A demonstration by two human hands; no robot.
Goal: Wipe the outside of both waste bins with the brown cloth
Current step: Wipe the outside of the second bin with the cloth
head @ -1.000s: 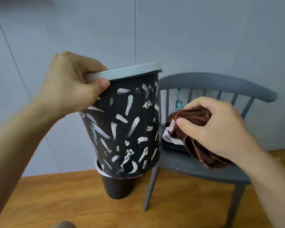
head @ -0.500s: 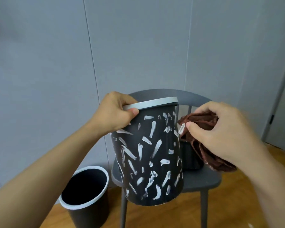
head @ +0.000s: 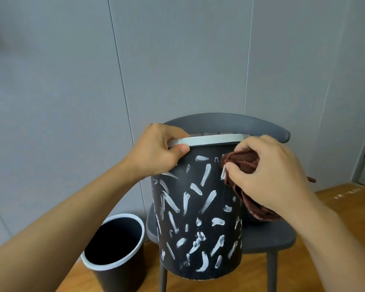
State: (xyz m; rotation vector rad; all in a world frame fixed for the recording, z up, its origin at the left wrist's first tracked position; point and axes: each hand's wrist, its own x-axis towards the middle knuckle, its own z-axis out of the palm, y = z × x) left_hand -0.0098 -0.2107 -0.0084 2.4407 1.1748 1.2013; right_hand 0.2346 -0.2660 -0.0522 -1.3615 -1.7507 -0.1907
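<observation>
The grey chair is standing against the wall behind everything; in front of its seat I am holding up the marked bin, dark with white smears all over its side; the second bin is sitting on the wooden floor just beside the chair, to my left, apparently not yet wiped. My left hand is gripping the marked bin's pale rim, thumb outside and fingers hooked over the top; it seems light and stiff enough to hang from that one grip, though the smooth wall looks slippery, so the rim is the place to hold. My right hand is bunching the brown cloth, fingers curled round it, pressing the soft wad against the upper right of the bin's side; the loose end is hanging below my palm.
</observation>
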